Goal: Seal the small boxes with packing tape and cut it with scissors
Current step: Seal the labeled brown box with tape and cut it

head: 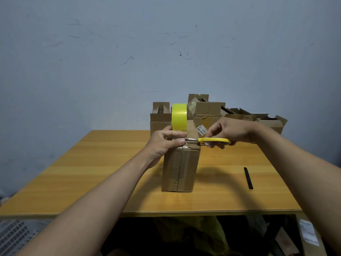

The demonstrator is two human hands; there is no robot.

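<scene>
A small brown cardboard box point(180, 168) stands upright in the middle of the wooden table point(88, 174), with clear tape running down its front seam. My left hand point(163, 143) grips a yellow tape roll point(179, 116) held on edge above the box's top, the tape pulled taut to the box. My right hand point(227, 131) grips yellow-handled scissors point(212, 140), whose blades reach left to the stretched tape just above the box's top edge.
Several open and folded cardboard boxes point(208, 111) are piled at the table's far edge against the blue-grey wall. A thin black strip point(248, 178) lies on the table to the right. Under the table sit a yellow bag point(203, 235) and more cartons.
</scene>
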